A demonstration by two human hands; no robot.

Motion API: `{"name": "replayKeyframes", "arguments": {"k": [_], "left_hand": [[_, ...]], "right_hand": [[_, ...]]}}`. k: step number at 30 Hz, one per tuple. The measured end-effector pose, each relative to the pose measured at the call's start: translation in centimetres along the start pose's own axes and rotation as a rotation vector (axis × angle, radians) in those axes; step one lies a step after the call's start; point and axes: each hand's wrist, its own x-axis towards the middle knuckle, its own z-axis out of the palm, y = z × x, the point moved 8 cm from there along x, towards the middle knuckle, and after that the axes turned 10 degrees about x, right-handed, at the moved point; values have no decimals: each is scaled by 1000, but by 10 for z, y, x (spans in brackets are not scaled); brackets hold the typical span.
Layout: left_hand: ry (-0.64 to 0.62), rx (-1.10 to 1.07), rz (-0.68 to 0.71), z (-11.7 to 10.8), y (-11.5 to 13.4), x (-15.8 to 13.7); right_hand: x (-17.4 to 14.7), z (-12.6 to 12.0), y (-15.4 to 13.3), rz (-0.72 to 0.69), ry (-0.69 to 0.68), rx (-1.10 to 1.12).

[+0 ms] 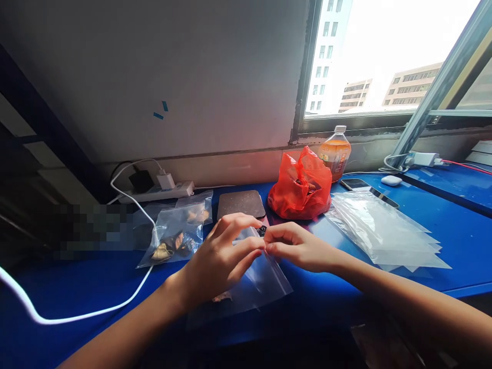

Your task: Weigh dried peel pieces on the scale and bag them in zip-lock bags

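Note:
A clear zip-lock bag point(263, 282) is under and between my two hands, above the front of the blue table, with a brownish dried piece point(222, 297) low inside it. My left hand point(226, 253) comes from the left, its thumb and index finger pinched together at the bag's edge. Opposite it, my right hand point(298, 247) is closed in a pinch, its fingertips meeting those of my left hand. Fingers partly cover the exact grip. Just behind the hands lies a flat dark-topped scale point(241, 203), its front partly hidden.
Filled clear bags point(172, 241) lie left near a white cable point(130, 302) and power strip point(177, 190). A red plastic bag point(302, 187) and drink bottle point(336, 154) stand behind. Flat clear bags point(380, 225), a phone point(355, 183) and an earphone case point(391, 180) are right.

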Motion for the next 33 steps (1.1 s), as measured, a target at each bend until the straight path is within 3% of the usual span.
{"name": "replayKeyframes", "arguments": {"k": [6,10,15,22,27,33], "left_hand": [[3,44,21,2,5,0],[-64,99,68,8,10,0],[-92,43,112,8,8,-2],[-163,-17,-38,17,-16,-4],[-184,-33,-59,23,-22,-7],[-297,1,-194,38,-56,-13]], "right_hand": [[0,7,0,-43,12,-174],[3,6,7,3,9,-226],[7,-14,11,-15,89,-262],[-6,-14,-20,-241,141,-387],[-10,5,-15,-217,5,-548],[-6,4,-11,-222,-29,-413]]}}
